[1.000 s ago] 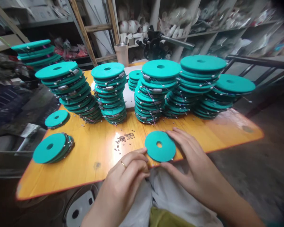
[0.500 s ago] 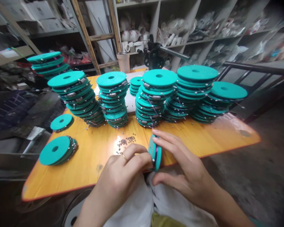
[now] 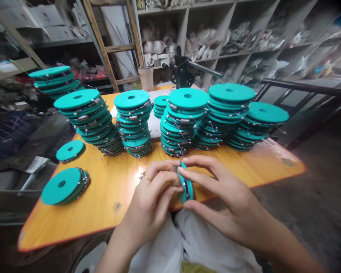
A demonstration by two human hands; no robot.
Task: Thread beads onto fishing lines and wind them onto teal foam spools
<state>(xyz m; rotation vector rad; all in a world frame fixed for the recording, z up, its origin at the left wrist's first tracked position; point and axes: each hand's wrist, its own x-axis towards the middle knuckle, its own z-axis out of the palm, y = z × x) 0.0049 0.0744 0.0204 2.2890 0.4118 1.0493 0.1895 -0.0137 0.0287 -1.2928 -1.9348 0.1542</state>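
Note:
A teal foam line spool (image 3: 190, 188) stands on edge between my hands at the table's front edge, with dark line and small white pinheads in its groove. My right hand (image 3: 226, 193) grips it, fingertips on the far rim and thumb on the near rim. My left hand (image 3: 150, 193), with a ring on one finger, is closed against the spool's left side. What its fingertips pinch there is hidden. Just behind my left hand a few small dark beads (image 3: 142, 175) show. Tall stacks of similar spools (image 3: 184, 129) rise behind my hands.
The yellow wooden table (image 3: 102, 204) carries more spool stacks (image 3: 85, 121) at left and right. Two low groups, a small spool (image 3: 70, 151) and a larger one (image 3: 61, 186), lie on the left. Behind stand a cup (image 3: 146, 77), a black clamp-like device (image 3: 182, 70) and shelves.
My left hand has shifted up along the spool and now covers most of the beads. My right thumb has closed onto the near rim. The view has tilted slightly.

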